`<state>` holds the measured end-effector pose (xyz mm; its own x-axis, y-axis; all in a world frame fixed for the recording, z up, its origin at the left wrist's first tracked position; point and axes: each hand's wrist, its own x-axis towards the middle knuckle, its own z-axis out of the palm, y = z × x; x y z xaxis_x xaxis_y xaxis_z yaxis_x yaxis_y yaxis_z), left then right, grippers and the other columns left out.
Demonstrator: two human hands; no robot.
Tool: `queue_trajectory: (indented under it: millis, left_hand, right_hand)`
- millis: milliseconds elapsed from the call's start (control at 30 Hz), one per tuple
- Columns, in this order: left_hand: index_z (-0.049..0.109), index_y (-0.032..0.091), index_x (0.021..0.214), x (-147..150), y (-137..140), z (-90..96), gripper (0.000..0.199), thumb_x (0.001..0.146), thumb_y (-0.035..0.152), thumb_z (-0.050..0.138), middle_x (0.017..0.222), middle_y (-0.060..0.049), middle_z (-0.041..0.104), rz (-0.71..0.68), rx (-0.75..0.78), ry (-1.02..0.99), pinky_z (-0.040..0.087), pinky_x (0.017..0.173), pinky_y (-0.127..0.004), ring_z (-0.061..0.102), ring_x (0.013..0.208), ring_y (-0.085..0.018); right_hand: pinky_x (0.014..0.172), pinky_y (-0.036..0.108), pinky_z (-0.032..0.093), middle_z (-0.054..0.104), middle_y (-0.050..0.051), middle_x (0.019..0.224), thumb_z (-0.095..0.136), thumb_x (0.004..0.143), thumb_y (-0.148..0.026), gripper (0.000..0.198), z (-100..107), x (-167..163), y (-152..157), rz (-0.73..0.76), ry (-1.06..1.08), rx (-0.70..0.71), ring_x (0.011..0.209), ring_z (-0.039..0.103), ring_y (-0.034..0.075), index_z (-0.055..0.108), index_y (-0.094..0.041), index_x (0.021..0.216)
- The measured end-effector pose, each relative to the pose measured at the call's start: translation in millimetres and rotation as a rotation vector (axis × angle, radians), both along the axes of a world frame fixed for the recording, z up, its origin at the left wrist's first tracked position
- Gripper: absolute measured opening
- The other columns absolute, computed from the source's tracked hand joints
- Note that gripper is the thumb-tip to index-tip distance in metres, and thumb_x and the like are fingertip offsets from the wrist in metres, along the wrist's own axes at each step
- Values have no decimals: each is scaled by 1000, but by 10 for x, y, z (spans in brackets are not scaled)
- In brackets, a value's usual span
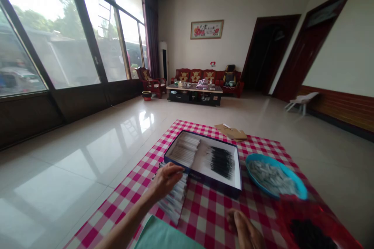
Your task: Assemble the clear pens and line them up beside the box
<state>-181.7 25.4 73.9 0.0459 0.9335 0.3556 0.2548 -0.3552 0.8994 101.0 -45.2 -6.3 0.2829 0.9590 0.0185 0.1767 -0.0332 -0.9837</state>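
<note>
My left hand (168, 179) is closed in a pinch at the front left edge of a shallow dark-blue box (210, 185) with a white inside; what its fingertips hold is too small to make out. Below that hand lies a pile of whitish pen-like tubes (174, 206), partly covered by it. Inside the box are a row of pale tubes (184, 148) on the left and a bundle of thin black sticks (222, 162) on the right. Nearer to me, my right hand (245, 228) is curled shut above the checked cloth, its grip hidden and slightly blurred.
On the right stand a blue basin (304, 191) of small translucent pieces and a red plastic bag (330, 218) with black items. Flat cardboard (235, 134) lies behind the box. A pale green sheet (163, 235) is at the front of the pink checked tablecloth (201, 212).
</note>
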Motion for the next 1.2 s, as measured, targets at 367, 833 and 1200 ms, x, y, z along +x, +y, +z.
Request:
queue_trajectory:
  millis: [367, 833, 1200]
  left_hand:
    - [63, 12, 82, -686, -274, -373, 20, 68, 18, 77, 60, -1, 65, 475, -578, -694, 47, 45, -18, 61, 47, -11]
    - [63, 12, 95, -517, -254, -436, 48, 59, 38, 81, 61, -1, 66, 465, -441, -544, 47, 45, -19, 67, 57, -17]
    - [65, 10, 96, -582, -316, -410, 49, 59, 38, 80, 64, -5, 69, 413, -489, -516, 45, 45, -19, 67, 60, -18]
  right_hand:
    - [69, 31, 59, 74, 9, 89, 56, 69, -68, 51, 34, 26, -1, 85, 42, 5, 82, 70, 28, 73, -22, 83]
    - [67, 32, 59, 74, 11, 83, 56, 71, -69, 54, 130, 1, -28, 97, -23, 62, 78, 70, 27, 72, -19, 82]
    - [68, 31, 56, 72, 10, 83, 52, 79, -61, 46, 142, -4, -55, 120, -84, 73, 77, 67, 25, 70, -19, 84]
